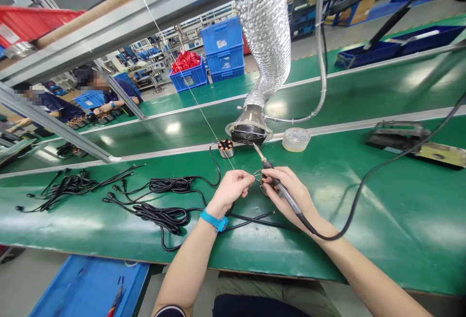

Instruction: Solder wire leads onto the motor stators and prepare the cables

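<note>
My left hand [236, 185], with a blue wrist strap [214, 219], is closed in a pinch on a thin wire [257, 173] beside a small copper-wound motor stator [264, 191]. My right hand [287, 191] grips a soldering iron [287, 194], its tip pointing up and away toward the fume hood, apart from the stator. Right-hand fingers also rest at the stator and partly hide it. A fine strand [204, 115] runs down from above to my left hand. Another stator [225, 148] with a black cable stands behind my hands.
The fume extractor hood [249, 130] hangs close behind my hands. Coiled black cables [160, 215] lie to the left. A roll of clear tape [296, 139] and a soldering iron stand [404, 137] are on the right. The iron's cord [358, 193] arcs over the green bench [364, 254]. Two co-workers sit far left.
</note>
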Tool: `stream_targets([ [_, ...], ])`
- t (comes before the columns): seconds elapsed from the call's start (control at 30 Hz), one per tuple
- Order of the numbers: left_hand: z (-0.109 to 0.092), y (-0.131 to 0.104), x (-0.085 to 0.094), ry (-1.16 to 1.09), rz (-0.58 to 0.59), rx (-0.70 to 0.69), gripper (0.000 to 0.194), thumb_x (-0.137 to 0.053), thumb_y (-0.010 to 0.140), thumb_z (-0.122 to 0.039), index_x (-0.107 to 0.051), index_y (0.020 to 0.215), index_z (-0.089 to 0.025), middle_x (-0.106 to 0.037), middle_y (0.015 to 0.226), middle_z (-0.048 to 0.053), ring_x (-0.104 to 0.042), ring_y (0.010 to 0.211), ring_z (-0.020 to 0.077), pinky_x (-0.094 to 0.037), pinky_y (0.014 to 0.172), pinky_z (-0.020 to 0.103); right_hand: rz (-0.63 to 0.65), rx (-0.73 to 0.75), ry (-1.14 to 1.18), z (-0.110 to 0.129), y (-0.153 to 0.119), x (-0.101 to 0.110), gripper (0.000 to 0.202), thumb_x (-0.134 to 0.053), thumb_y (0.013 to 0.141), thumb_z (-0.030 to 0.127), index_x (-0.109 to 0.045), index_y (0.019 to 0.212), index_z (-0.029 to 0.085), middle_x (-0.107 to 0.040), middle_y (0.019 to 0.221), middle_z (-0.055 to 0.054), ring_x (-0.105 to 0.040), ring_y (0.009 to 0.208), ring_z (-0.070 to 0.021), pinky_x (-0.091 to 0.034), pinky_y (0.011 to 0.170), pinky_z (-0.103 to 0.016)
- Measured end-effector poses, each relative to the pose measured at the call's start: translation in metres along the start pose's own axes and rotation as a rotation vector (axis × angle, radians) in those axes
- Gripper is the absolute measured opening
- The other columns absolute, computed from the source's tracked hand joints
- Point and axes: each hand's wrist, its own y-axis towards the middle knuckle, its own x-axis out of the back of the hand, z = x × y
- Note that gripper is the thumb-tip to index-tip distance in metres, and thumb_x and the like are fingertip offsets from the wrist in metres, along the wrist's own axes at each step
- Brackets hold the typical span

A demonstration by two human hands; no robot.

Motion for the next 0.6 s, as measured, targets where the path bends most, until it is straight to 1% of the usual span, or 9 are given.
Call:
stream_targets([
  [0.13,0.001,0.001,-0.001,-0.014,-0.006,-0.002,0.026,-0.066,0.080,-0.036,-0.060,0.075,-0.011,-0.048,0.056,-0.003,-0.040,0.045,0.0060,-0.031,0.045,0.020,-0.058,-0.042,-0.021,-0.007,-0.001,-0.004,0.036,-0.058,0.090,0.009,-0.056,0.123,0.025,-0.055,0.108,-0.004,-0.062,0.082,-0.0098,-0.054,0.080,-0.024],
  [0.27,0.000,0.001,-0.001,0.007,-0.008,0.002,0.026,-0.065,0.080,-0.037,-0.060,0.075,-0.012,-0.049,0.058,-0.002,-0.040,0.046,0.0061,-0.032,0.044,0.020,-0.093,-0.063,-0.092,-0.011,-0.002,-0.008,0.033,-0.057,0.092,0.012,-0.057,0.123,0.025,-0.055,0.109,-0.005,-0.063,0.082,-0.0110,-0.054,0.078,-0.026],
  [0.5,-0.002,-0.001,-0.004,0.114,0.007,0.028,0.026,-0.061,0.082,-0.037,-0.058,0.074,-0.013,-0.049,0.054,-0.003,-0.043,0.046,0.0068,-0.035,0.047,0.019,-0.158,-0.152,-0.096,-0.004,-0.003,-0.005,0.031,-0.058,0.091,0.015,-0.058,0.120,0.025,-0.056,0.103,-0.004,-0.062,0.089,-0.0137,-0.052,0.084,-0.028],
  [0.6,-0.003,-0.003,-0.005,0.131,0.016,0.036,0.026,-0.059,0.083,-0.037,-0.057,0.073,-0.013,-0.049,0.054,-0.003,-0.043,0.046,0.0069,-0.035,0.047,0.019,-0.183,-0.216,-0.070,-0.003,-0.004,-0.005,0.028,-0.060,0.091,0.016,-0.059,0.117,0.025,-0.057,0.102,-0.003,-0.062,0.088,-0.0133,-0.053,0.083,-0.027],
])
